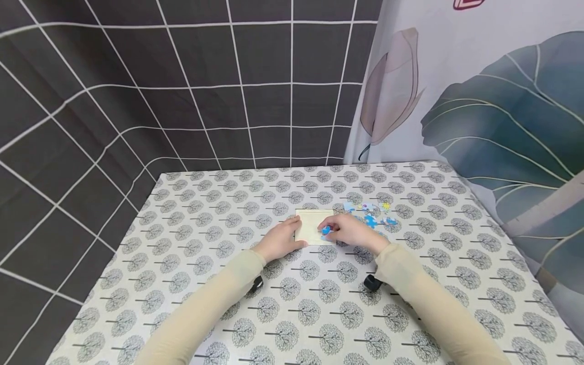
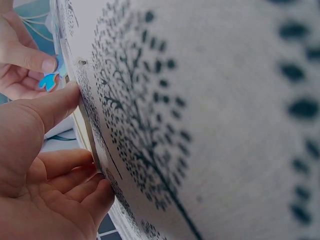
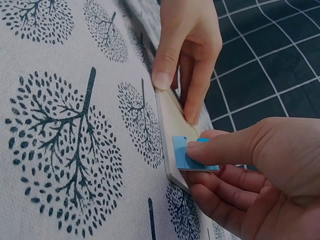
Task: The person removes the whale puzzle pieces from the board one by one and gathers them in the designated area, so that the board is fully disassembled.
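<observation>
My left hand (image 1: 280, 240) grips the left side of a flat cream board (image 1: 308, 224), with the thumb at its near edge and the fingers farther up the side. Over the right part of the board, my right hand (image 1: 350, 230) pinches a blue jigsaw piece (image 3: 184, 157) between thumb and fingers. In the right wrist view the piece has a straight edge and overlaps the board's near right corner. The left wrist view shows a brighter blue part of the piece (image 2: 49, 81) under the right thumb. The right fingers hide some of it.
Several loose jigsaw pieces (image 1: 370, 221) lie right of the board, beyond my right hand; one carries a yellow sun shape (image 1: 386, 206). A tree-print cloth (image 1: 228, 284) covers the table. A dark checked curtain (image 1: 264, 106) hangs behind, with a floral one (image 1: 397, 91) at the right.
</observation>
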Demonstrator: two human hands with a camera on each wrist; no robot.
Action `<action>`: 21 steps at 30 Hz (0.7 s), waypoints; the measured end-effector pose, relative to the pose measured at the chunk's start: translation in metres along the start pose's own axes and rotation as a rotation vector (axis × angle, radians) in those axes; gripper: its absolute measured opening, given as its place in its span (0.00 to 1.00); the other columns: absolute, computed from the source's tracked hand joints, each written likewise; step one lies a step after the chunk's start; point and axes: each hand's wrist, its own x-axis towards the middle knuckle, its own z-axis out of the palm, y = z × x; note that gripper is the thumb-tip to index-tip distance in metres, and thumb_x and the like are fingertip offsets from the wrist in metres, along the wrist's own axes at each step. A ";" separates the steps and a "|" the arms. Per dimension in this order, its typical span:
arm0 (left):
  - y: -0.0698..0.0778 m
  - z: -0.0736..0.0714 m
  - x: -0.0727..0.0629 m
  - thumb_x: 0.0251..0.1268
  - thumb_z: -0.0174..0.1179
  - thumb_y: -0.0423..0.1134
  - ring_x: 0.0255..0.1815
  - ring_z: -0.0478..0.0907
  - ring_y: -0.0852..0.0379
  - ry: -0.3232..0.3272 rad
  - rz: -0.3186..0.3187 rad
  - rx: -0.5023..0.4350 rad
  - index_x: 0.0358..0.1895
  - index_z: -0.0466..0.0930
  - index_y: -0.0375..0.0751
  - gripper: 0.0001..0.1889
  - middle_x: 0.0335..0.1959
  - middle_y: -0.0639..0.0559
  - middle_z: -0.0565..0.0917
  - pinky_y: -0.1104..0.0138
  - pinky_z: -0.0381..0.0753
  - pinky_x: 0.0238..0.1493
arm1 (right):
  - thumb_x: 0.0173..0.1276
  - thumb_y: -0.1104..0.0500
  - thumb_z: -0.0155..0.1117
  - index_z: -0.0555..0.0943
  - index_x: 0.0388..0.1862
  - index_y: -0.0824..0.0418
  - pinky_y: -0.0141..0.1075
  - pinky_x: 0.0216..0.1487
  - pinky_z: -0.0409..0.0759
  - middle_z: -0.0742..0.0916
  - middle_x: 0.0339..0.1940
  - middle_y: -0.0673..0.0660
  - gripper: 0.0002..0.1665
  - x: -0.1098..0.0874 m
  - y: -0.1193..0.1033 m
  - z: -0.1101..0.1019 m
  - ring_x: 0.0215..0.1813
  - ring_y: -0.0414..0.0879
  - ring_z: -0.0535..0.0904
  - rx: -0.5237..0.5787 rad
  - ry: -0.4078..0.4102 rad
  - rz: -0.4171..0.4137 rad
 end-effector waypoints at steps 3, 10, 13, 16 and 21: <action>0.001 0.000 0.000 0.68 0.64 0.54 0.78 0.58 0.45 0.004 -0.003 0.001 0.74 0.63 0.32 0.40 0.79 0.42 0.59 0.55 0.56 0.79 | 0.66 0.63 0.70 0.85 0.54 0.62 0.34 0.30 0.77 0.85 0.34 0.51 0.17 0.000 0.002 -0.001 0.30 0.42 0.74 0.013 0.000 -0.002; 0.004 -0.002 -0.001 0.68 0.65 0.53 0.78 0.57 0.44 0.002 -0.007 -0.014 0.74 0.63 0.32 0.40 0.79 0.41 0.59 0.55 0.55 0.79 | 0.67 0.62 0.70 0.85 0.55 0.64 0.34 0.30 0.79 0.86 0.34 0.50 0.18 -0.003 0.004 -0.008 0.30 0.42 0.76 0.022 0.003 0.005; 0.004 -0.002 -0.001 0.68 0.65 0.53 0.79 0.57 0.44 0.002 -0.003 -0.014 0.74 0.63 0.32 0.40 0.79 0.41 0.59 0.55 0.55 0.79 | 0.67 0.62 0.70 0.85 0.55 0.64 0.36 0.35 0.80 0.87 0.37 0.51 0.18 -0.005 0.004 -0.012 0.32 0.42 0.77 0.022 0.024 0.005; 0.004 -0.002 -0.001 0.68 0.65 0.52 0.79 0.57 0.44 0.002 -0.003 -0.012 0.74 0.63 0.32 0.39 0.79 0.41 0.59 0.55 0.55 0.79 | 0.67 0.61 0.69 0.84 0.56 0.64 0.37 0.38 0.80 0.88 0.41 0.54 0.19 -0.007 0.006 -0.015 0.33 0.43 0.78 0.020 0.034 -0.002; 0.004 -0.002 -0.001 0.68 0.65 0.52 0.79 0.57 0.45 0.000 -0.008 -0.013 0.74 0.63 0.32 0.39 0.79 0.41 0.58 0.56 0.54 0.79 | 0.69 0.61 0.67 0.84 0.58 0.64 0.42 0.44 0.83 0.87 0.51 0.60 0.19 -0.011 0.013 -0.017 0.40 0.46 0.80 0.027 0.036 0.007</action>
